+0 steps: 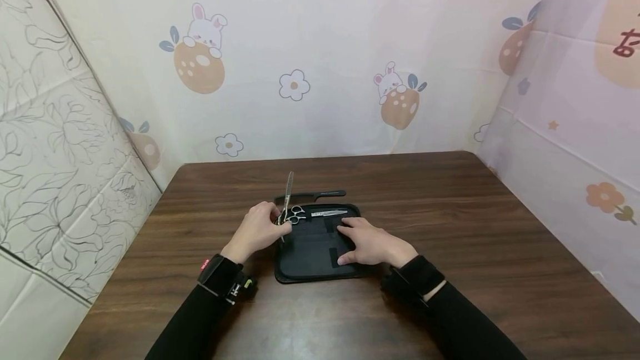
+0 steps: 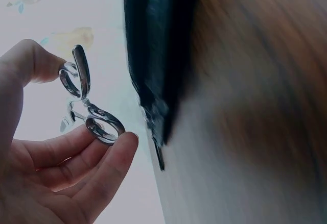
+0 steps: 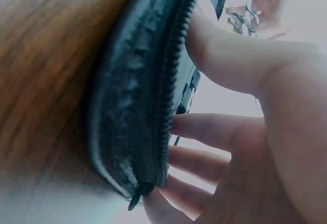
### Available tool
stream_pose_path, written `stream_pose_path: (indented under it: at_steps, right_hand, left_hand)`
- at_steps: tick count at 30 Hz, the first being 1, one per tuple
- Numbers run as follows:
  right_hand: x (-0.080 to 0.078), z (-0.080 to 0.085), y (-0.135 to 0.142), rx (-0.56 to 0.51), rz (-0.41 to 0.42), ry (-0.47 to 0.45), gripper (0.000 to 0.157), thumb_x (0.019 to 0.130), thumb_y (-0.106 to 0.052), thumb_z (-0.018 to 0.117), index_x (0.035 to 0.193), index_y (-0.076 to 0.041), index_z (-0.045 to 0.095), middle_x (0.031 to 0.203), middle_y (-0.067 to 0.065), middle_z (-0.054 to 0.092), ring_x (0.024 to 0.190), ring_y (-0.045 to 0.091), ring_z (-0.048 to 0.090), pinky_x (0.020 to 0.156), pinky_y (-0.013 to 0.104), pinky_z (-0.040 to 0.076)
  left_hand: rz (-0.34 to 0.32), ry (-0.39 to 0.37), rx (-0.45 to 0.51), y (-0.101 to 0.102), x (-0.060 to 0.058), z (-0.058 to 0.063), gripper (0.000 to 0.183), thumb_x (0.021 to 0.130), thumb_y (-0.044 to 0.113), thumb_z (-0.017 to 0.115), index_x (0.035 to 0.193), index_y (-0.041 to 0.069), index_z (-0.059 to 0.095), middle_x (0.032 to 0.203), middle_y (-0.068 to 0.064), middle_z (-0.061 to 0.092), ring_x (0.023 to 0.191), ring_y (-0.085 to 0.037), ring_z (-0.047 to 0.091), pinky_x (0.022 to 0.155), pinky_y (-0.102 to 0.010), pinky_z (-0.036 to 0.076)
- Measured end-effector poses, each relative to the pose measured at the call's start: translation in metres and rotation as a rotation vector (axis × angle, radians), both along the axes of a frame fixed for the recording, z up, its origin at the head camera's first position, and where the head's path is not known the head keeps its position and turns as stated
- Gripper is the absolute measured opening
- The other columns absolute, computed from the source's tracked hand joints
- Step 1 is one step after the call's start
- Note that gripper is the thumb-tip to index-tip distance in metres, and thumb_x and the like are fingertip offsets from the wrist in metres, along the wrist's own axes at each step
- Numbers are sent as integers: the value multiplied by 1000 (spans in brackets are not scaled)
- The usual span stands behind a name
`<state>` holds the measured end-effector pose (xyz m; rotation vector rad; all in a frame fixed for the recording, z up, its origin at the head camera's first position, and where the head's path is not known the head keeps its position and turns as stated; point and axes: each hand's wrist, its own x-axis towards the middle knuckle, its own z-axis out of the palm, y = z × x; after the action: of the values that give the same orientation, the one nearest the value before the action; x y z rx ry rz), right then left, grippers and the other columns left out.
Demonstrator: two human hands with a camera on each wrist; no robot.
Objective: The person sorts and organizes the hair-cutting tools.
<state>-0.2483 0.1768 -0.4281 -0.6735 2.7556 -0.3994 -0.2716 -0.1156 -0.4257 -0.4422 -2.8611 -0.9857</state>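
Observation:
My left hand [image 1: 258,230] pinches a pair of silver scissors [image 1: 288,189] by the finger rings, with the blades pointing up over the left edge of a black zip case [image 1: 307,263]. In the left wrist view, thumb and fingertips hold the two scissor rings [image 2: 104,127]. My right hand [image 1: 372,242] rests on the right side of the case, its fingers spread. The right wrist view shows the zipper [image 3: 176,66] along the case's edge, close to the thumb and fingers. A second pair of scissors [image 1: 327,213] lies in the upper part of the case.
A black comb [image 1: 325,194] lies on the brown wooden table [image 1: 450,210] just behind the case. Printed cloth [image 1: 340,115] hangs behind the table and along both sides.

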Motion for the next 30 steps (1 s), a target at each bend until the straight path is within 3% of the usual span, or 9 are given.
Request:
stream_pose_path:
  at_steps: [6,13,21,25,30]
  right_hand:
    - [-2,2,-2,3,7,-4,80,89,-48,76,153,-8,47,164,13,30,151,34,25,110,58,37]
    - [-5,5,-3,16,8,-21,80,89,-48,77,152,-8,49,163,14,31,150,35,26,107,65,36]
    - [-11,17,-7,37,27,-85,71,94,-39,73,151,-4,47,162,17,30,150,35,27,113,53,35]
    - [-13,21,-10,12,22,-74,65,96,-35,73,149,-3,51,157,20,38,145,35,36,112,52,37]
    - [-13,23,-12,-44,-44,7,60,97,-33,71,146,-3,54,148,19,50,136,35,49,106,53,43]
  left_hand:
    - [-29,11,15,10,1,3,36,88,32,71,106,1,67,94,-7,57,83,-22,51,73,-38,43]
    - [-43,6,22,21,2,6,34,89,32,72,106,3,67,94,-6,58,84,-22,51,73,-38,45]
    - [-60,3,17,27,2,7,35,89,33,72,108,3,67,94,-5,58,84,-21,52,74,-38,46]
    - [-72,-2,22,29,4,4,33,89,32,72,107,4,67,95,-4,58,85,-20,52,75,-37,46]
    - [-99,11,50,33,6,4,33,89,32,72,107,4,68,97,-4,59,87,-20,53,77,-37,47]
